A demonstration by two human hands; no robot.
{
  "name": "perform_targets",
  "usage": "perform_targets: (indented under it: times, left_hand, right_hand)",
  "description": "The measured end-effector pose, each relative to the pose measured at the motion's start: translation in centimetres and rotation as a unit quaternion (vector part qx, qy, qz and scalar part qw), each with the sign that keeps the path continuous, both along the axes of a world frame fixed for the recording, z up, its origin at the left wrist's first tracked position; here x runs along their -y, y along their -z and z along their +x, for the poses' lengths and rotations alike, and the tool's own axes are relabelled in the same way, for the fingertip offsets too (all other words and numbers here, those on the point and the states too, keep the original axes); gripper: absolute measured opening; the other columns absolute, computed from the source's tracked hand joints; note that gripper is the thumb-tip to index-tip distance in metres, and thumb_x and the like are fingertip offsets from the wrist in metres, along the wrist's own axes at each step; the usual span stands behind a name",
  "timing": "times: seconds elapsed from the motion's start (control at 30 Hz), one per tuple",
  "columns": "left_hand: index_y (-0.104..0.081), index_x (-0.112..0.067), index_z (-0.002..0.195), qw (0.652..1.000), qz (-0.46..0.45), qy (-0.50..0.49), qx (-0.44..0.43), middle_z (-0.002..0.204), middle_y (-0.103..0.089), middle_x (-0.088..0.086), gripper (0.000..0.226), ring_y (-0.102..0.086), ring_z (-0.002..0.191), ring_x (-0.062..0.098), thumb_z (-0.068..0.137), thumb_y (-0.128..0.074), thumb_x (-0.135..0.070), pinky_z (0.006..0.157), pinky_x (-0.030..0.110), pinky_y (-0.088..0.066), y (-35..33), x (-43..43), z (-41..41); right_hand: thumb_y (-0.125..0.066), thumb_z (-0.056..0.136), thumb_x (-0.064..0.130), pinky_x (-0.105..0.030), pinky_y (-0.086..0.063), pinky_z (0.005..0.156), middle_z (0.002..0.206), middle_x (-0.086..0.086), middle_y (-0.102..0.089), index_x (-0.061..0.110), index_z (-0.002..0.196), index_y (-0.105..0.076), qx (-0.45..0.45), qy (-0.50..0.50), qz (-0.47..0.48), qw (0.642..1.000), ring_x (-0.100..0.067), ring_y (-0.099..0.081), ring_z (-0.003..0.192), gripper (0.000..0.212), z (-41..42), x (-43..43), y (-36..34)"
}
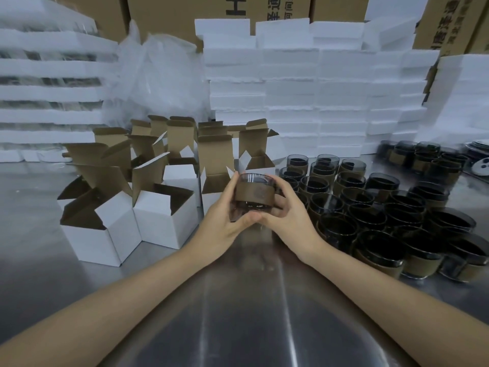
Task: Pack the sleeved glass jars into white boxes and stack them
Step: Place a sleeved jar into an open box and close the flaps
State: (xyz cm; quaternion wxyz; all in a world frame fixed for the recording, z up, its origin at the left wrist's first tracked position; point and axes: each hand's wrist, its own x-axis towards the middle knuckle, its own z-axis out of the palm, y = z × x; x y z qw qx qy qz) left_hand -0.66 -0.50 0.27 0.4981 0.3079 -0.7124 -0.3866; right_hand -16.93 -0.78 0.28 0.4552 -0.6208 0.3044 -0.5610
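A dark glass jar with a brown paper sleeve (253, 194) is held above the steel table (238, 300), tilted toward me. My left hand (225, 218) grips its left side and underside. My right hand (287, 211) grips its right side, fingers curled around the sleeve. Several more sleeved jars (375, 210) stand packed together on the table to the right. Several open white boxes (164, 213) with brown insides and raised flaps stand to the left; one open box (215, 178) is right behind the held jar.
Stacks of white foam slabs (312, 96) rise along the back, with more foam (47, 83) at the far left. A clear plastic bag (158, 75) sits between them. Brown cartons (217, 9) stand behind. More jars (420, 157) sit far right.
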Motion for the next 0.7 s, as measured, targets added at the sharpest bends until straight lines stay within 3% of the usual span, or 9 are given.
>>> perform_targets:
  times: [0.13, 0.23, 0.33, 0.43, 0.57, 0.7]
  left_hand:
    - [-0.031, -0.048, 0.135, 1.000, 0.000, -0.025, -0.005, 0.125, -0.058, -0.029, 0.064, -0.053, 0.121, -0.001, 0.083, -0.067, -0.036, 0.093, 0.014, -0.045, -0.1, 0.2, 0.1]
    - [-0.033, -0.033, 0.144, 0.999, 0.003, -0.040, -0.020, 0.127, -0.061, -0.015, 0.070, -0.055, 0.122, 0.007, 0.084, -0.068, -0.038, 0.100, 0.024, -0.046, 0.1, 0.3, 0.4]
    - [-0.036, -0.023, 0.145, 0.998, -0.004, -0.055, -0.018, 0.125, -0.063, -0.011, 0.067, -0.057, 0.120, 0.008, 0.086, -0.066, -0.034, 0.097, 0.022, -0.047, 0.1, 0.4, 0.7]
    - [-0.037, -0.026, 0.143, 0.997, -0.012, -0.070, -0.017, 0.122, -0.063, -0.017, 0.063, -0.058, 0.116, 0.005, 0.086, -0.065, -0.033, 0.090, 0.015, -0.047, 0.2, 0.6, 0.7]
    - [-0.024, -0.038, 0.142, 0.998, -0.013, -0.065, -0.018, 0.123, -0.058, -0.031, 0.066, -0.056, 0.116, -0.002, 0.089, -0.062, -0.034, 0.086, 0.010, -0.045, 0.1, 0.6, 0.7]
    - [-0.013, -0.032, 0.145, 0.998, -0.024, -0.059, 0.015, 0.123, -0.053, -0.038, 0.070, -0.051, 0.118, -0.008, 0.090, -0.054, -0.047, 0.089, 0.007, -0.042, 0.3, 0.6, 0.6]
  right_hand:
    - [-0.065, 0.083, -0.002, -0.031, -0.054, 0.087, 0.124, -0.012, -0.060, 0.025, 0.140, -0.037, -0.004, -0.032, 0.006, 0.999, -0.019, -0.065, 0.107, 0.069, 0.2, 0.1, -0.2]
    - [-0.050, 0.086, 0.013, -0.041, -0.051, 0.095, 0.129, -0.018, -0.054, 0.023, 0.148, -0.026, 0.032, -0.080, 0.034, 0.996, -0.028, -0.058, 0.116, 0.066, 0.6, 0.0, -0.6]
    - [-0.054, 0.090, 0.020, -0.040, -0.052, 0.095, 0.127, -0.015, -0.058, 0.022, 0.150, -0.025, -0.004, -0.033, -0.004, 0.999, -0.025, -0.061, 0.115, 0.066, 1.0, -0.1, -0.6]
    - [-0.059, 0.092, 0.021, -0.040, -0.052, 0.095, 0.126, -0.013, -0.058, 0.025, 0.147, -0.029, -0.021, 0.001, -0.037, 0.999, -0.022, -0.062, 0.113, 0.063, 1.0, -0.1, -0.4]
    - [-0.059, 0.092, 0.019, -0.040, -0.055, 0.086, 0.120, -0.021, -0.059, 0.019, 0.139, -0.039, -0.019, -0.009, -0.042, 0.999, -0.028, -0.064, 0.104, 0.051, 0.8, 0.0, -0.8]
    - [-0.063, 0.079, 0.032, -0.046, -0.054, 0.092, 0.119, -0.027, -0.055, 0.012, 0.136, -0.041, -0.014, -0.033, -0.018, 0.999, -0.035, -0.062, 0.107, 0.065, 1.0, 0.0, -1.0]
